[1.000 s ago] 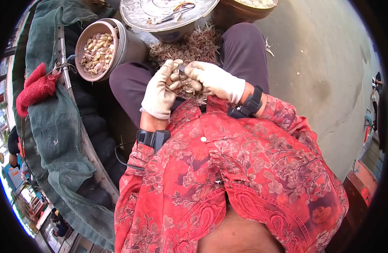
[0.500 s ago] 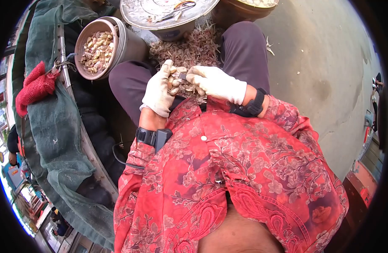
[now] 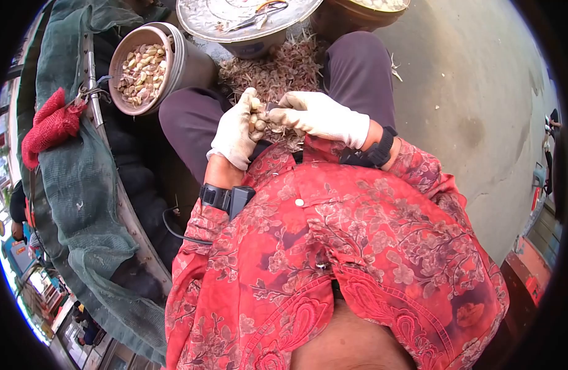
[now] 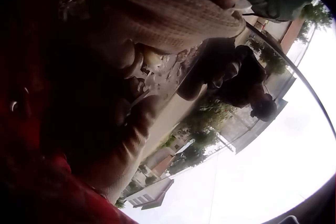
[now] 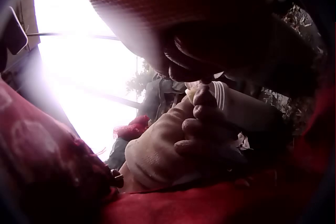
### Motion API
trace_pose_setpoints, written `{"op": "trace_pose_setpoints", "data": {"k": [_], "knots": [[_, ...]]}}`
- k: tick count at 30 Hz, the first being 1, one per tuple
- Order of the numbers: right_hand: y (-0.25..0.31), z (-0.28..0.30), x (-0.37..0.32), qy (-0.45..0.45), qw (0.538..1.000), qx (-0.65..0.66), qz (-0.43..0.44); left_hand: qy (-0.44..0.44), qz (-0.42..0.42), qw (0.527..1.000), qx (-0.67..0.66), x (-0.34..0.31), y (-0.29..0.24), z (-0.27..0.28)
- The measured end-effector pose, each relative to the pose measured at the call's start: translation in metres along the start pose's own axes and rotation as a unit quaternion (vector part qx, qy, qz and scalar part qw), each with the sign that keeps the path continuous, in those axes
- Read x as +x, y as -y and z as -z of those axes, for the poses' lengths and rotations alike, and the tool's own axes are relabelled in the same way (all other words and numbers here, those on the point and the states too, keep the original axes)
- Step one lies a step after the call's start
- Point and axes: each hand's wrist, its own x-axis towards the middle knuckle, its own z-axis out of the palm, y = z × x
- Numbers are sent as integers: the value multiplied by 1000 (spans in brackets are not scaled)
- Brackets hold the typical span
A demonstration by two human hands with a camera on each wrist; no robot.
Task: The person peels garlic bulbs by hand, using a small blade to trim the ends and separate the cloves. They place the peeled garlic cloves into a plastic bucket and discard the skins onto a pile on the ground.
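Both hands wear white gloves and work close together above a pile of garlic skins [image 3: 265, 71] between the knees. My left hand [image 3: 233, 137] curls its fingers and pinches a pale garlic clove [image 3: 255, 105] near the thumb tip. In the left wrist view the clove [image 4: 152, 58] shows as a yellowish patch between glove and fingers. My right hand [image 3: 326, 118] grips a small knife, mostly hidden by the fingers; a short dark piece [image 3: 272, 106] pokes out toward the clove. The right wrist view has the left hand [image 5: 163, 148] with knuckles curled, just below the right hand's fingers.
A bucket of garlic cloves [image 3: 142, 74] tilts at the left knee. Scissors [image 3: 259, 15] lie on a round lid [image 3: 203, 21] ahead. Another tub [image 3: 352, 18] with pale contents stands beside it. A red mesh bag [image 3: 52, 126] hangs over green netting [image 3: 80, 185].
My right hand has shifted slightly to the right and its wrist has turned, with the fingers still at the clove. The left hand stays nearly in place.
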Motion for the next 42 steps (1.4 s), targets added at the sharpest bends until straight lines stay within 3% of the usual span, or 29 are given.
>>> {"op": "trace_pose_setpoints", "data": {"k": [1,4,7,8,9,11,12,14,17,19,20,22,23,25,26,28,29,35,37,39,42], "knots": [[-9,2,9,-8,992,127,-1,26,7,1000,-2,0,0,0],[-26,7,32,-118,989,-16,93,12,11,1000,20,2,5,-5],[-31,-5,39,-71,989,101,85,22,17,998,50,-3,4,-16],[-41,-4,47,-84,989,17,124,41,12,998,55,-1,8,-14],[-27,-7,33,-54,990,105,77,30,27,998,54,9,14,-8],[-25,-5,31,-80,991,63,89,3,72,997,37,12,14,-11],[-21,-3,28,-73,995,55,36,14,68,996,47,13,18,-5],[-27,-1,24,-71,991,101,61,-11,44,997,68,6,18,-14],[-36,10,25,-68,982,165,55,25,49,998,29,0,14,-25],[-8,31,8,-85,980,179,30,55,75,995,-28,10,17,-11],[-3,47,7,-108,980,161,48,16,49,998,-40,10,21,-11],[20,84,1,-184,957,208,80,14,42,997,-69,11,23,-11],[25,103,1,-210,917,302,155,62,22,994,-88,17,27,-1],[34,139,2,-194,824,483,223,84,34,992,-82,10,20,-12],[35,146,0,-199,829,465,239,161,20,979,-125,16,24,-4],[35,141,2,-260,861,393,192,181,-27,974,-134,16,24,-9],[35,130,-1,-251,884,349,182,213,-10,965,-152,19,23,-6],[4,64,0,-178,960,201,75,189,-45,970,-148,2,12,-20],[-3,45,-2,-161,970,179,39,207,-44,969,-124,-1,10,-17],[-10,34,-7,-85,979,179,39,193,-57,976,-82,-6,8,-13],[-9,19,-10,-69,982,173,20,157,-76,985,-20,-7,10,-10]]}}
